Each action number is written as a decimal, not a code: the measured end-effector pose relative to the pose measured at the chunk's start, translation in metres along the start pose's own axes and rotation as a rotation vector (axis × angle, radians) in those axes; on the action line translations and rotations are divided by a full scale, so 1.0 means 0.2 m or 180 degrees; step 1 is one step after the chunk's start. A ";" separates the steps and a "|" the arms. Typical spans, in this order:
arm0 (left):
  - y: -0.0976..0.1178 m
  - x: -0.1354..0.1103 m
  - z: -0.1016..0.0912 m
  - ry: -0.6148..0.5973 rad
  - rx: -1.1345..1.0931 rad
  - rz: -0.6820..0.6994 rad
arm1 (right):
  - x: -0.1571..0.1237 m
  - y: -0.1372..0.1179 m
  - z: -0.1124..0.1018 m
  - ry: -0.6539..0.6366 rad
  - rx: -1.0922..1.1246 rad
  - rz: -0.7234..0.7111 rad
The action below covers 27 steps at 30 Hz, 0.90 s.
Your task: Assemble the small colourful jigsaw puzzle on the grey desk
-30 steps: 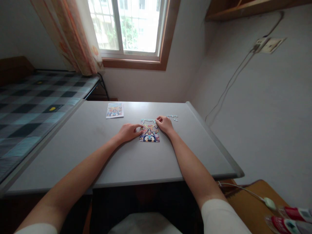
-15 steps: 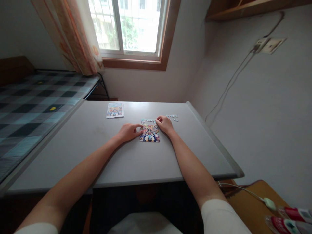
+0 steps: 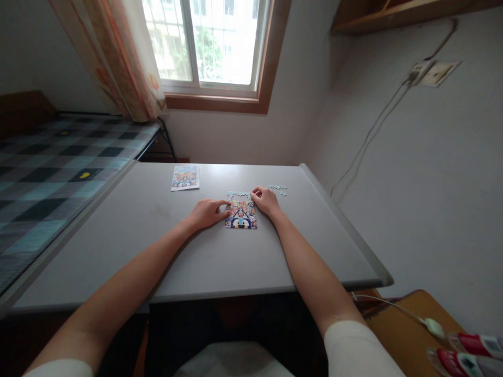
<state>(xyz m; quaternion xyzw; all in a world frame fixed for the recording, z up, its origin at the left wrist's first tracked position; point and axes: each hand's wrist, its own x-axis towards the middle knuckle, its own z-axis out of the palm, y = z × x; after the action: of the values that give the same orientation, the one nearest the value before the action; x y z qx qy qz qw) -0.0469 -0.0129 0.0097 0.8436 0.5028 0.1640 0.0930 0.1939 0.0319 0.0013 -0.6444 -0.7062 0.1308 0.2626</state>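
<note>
A partly assembled jigsaw puzzle (image 3: 241, 214) lies on the grey-white table, with a blue cartoon face along its near edge and a gap below its top border. My left hand (image 3: 208, 212) rests at the puzzle's left edge, thumb and forefinger apart and touching the side. At the upper right edge sits my right hand (image 3: 265, 199), its fingers curled together; whatever they pinch is too small to make out. Loose puzzle pieces (image 3: 277, 187) lie just beyond the right hand, some partly hidden by it. A printed picture sheet (image 3: 185, 178) with a similar design lies at the back left.
The table (image 3: 188, 272) has a raised rim on its right side. A bed (image 3: 78, 152) stands left, below a curtain (image 3: 129, 63). At the lower right, a brown surface (image 3: 412, 309) holds a white charger (image 3: 434, 328) and bottles with red labels (image 3: 463, 362).
</note>
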 end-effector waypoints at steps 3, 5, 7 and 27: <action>0.00 0.00 0.00 0.0008 0.0004 0.0017 | 0.00 0.00 0.00 0.0003 0.0011 -0.0011; 0.00 0.00 0.00 0.0005 0.0004 0.0011 | 0.00 0.00 0.00 0.0003 0.0024 -0.0011; 0.00 0.00 -0.01 -0.0002 0.0007 -0.0007 | 0.00 0.00 0.00 -0.0002 0.0048 -0.0014; 0.00 -0.01 -0.01 -0.0030 -0.0009 0.0004 | 0.06 0.35 -0.21 0.1087 -0.0169 0.1716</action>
<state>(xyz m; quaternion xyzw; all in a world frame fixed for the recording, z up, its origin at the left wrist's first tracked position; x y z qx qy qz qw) -0.0477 -0.0148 0.0112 0.8445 0.5016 0.1608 0.0964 0.2756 0.0461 0.0024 -0.8276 -0.4589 0.0672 0.3162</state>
